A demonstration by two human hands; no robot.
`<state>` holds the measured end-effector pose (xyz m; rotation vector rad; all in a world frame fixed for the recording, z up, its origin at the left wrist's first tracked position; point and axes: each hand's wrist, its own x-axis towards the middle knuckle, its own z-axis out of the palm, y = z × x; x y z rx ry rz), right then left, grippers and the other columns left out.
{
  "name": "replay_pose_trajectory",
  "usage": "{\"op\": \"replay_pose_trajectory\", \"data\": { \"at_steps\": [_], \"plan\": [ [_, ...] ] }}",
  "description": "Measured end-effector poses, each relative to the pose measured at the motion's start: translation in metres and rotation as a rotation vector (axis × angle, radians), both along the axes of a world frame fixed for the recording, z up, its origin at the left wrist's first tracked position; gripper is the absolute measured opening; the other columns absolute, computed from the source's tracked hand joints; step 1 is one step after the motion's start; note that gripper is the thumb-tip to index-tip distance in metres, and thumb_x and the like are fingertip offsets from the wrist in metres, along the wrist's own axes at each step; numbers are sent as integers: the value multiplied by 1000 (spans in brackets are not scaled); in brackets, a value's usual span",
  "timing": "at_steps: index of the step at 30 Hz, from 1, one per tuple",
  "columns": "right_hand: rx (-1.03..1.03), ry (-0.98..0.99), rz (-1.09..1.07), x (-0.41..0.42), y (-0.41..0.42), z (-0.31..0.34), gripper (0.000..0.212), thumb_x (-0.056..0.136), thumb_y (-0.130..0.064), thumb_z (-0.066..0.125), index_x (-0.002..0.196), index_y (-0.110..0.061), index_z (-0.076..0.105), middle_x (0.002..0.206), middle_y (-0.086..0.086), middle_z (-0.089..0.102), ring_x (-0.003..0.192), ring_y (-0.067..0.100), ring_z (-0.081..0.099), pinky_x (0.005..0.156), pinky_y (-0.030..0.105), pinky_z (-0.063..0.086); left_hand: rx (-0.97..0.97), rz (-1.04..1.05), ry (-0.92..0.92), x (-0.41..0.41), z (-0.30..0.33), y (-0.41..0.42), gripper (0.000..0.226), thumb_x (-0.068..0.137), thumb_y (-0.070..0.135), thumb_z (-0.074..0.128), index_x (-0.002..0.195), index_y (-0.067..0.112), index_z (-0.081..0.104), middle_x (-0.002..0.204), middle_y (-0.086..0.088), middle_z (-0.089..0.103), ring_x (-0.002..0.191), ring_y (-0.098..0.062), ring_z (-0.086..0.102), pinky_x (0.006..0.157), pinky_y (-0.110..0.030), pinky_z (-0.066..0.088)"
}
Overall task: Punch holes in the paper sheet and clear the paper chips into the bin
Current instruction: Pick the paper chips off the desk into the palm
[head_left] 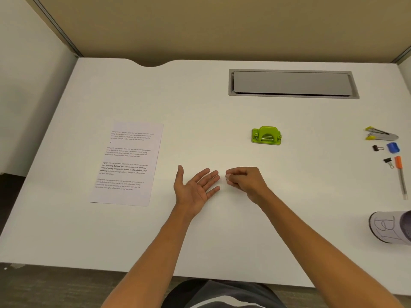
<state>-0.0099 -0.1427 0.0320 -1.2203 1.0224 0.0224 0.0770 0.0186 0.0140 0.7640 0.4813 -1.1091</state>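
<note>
A printed paper sheet (pixel 126 163) lies flat on the left of the white desk (pixel 222 230). A green hole punch (pixel 266 135) stands to the right of centre, apart from both hands. My left hand (pixel 195 185) rests palm up with its fingers spread, holding nothing. My right hand (pixel 243 180) sits just right of it, fingers pinched together at the tips on something tiny and pale, likely paper chips; I cannot see them clearly. A white cup-like bin (pixel 391 226) with handwriting lies at the right edge, partly cut off.
At the far right lie a stapler (pixel 381 134), a blue object (pixel 393 147), two black binder clips (pixel 378 148), and an orange-capped pen (pixel 401 176). A grey cable hatch (pixel 291 83) is set into the back of the desk. Partition walls close in the back and left.
</note>
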Motion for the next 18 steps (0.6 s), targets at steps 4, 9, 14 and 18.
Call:
{"op": "replay_pose_trajectory", "data": {
  "at_steps": [4,9,14,18],
  "plan": [
    [-107,-45,233,6,13,45,20,80,0,68,82,-16,80,85,12,77,82,23,73,81,37,61,-194,-80,100,-7,16,-16,114,70,87,48,137,-6,51,140,-26,53,125,-40,53,112,-55,37],
    [-586,58,564,13,39,85,22,87,-6,63,98,-17,78,95,4,74,90,16,64,71,22,51,-352,-99,212,-13,30,-28,122,64,86,60,143,-7,43,152,-26,38,140,-40,40,121,-49,22],
    [-760,155,730,12,50,100,37,88,4,50,112,-12,74,101,14,63,87,24,57,70,28,50,-557,-162,219,-18,45,-30,132,67,87,57,150,-10,21,158,-32,19,148,-43,20,124,-49,6],
    [-811,109,725,9,49,108,34,80,2,55,98,-16,78,94,10,73,92,26,63,76,35,57,-542,-148,226,-18,43,-27,131,67,83,62,150,-10,22,157,-34,20,148,-44,20,124,-47,5]
  ]
}}
